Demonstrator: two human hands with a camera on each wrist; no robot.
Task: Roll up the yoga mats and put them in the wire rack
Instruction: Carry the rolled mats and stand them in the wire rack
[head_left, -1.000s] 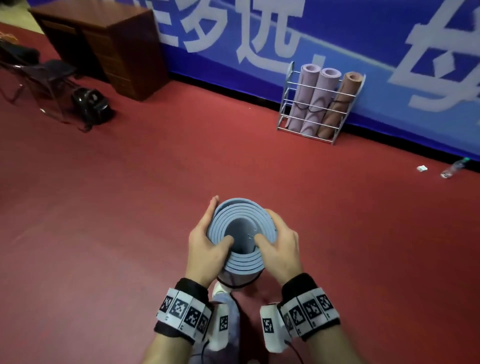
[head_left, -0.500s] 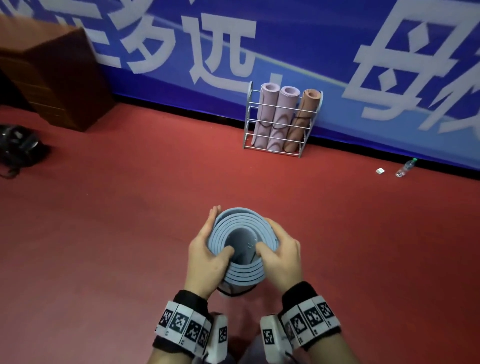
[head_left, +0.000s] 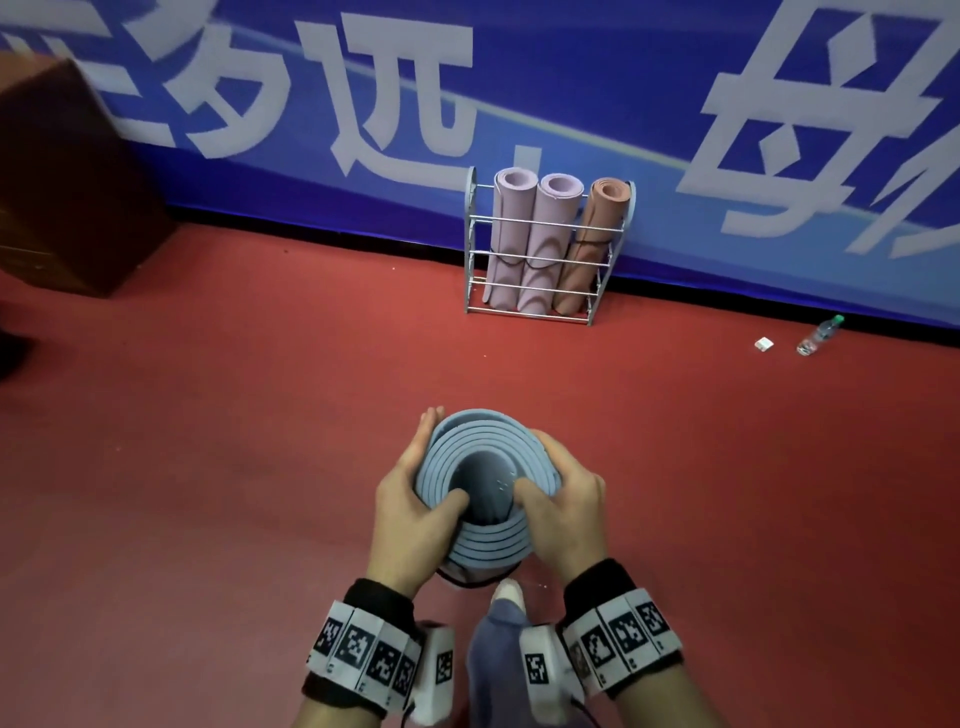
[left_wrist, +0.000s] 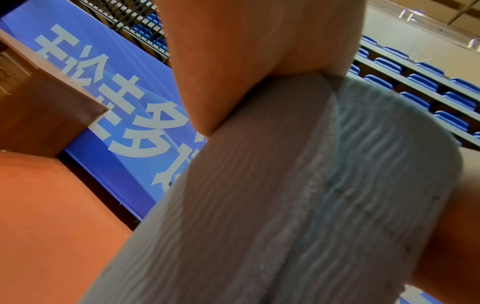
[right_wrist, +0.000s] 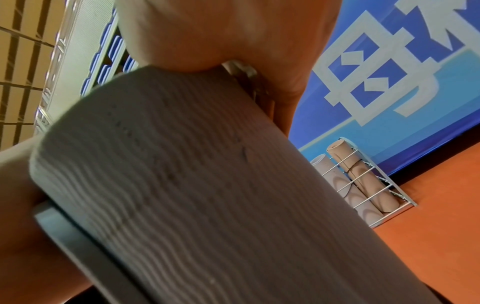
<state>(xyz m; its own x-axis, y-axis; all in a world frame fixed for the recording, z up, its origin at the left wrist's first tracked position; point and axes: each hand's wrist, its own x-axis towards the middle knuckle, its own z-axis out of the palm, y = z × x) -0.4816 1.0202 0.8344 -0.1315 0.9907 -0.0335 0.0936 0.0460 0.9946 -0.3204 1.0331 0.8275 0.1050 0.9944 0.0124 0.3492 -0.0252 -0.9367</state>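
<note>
A rolled blue-grey yoga mat (head_left: 488, 452) stands upright in front of me, its spiral end facing up. My left hand (head_left: 410, 514) grips its left side with the thumb hooked into the core. My right hand (head_left: 563, 504) grips the right side the same way. The ribbed wall of the mat (left_wrist: 272, 205) fills the left wrist view, and the mat (right_wrist: 194, 195) fills the right wrist view too. Ahead by the wall stands the wire rack (head_left: 540, 223) holding two lilac rolled mats (head_left: 535, 244) and a brown rolled mat (head_left: 592, 244).
Red floor (head_left: 234, 441) stretches between me and the rack. A blue banner (head_left: 519, 104) lines the wall. A wooden desk (head_left: 67, 182) stands at far left. A plastic bottle (head_left: 818, 336) and a small white scrap (head_left: 763, 343) lie right of the rack. My foot (head_left: 506, 597) shows below the mat.
The view has swung and moved toward the rack, which now sits nearer and more central. Both hands keep the same grip on the blue-grey mat.
</note>
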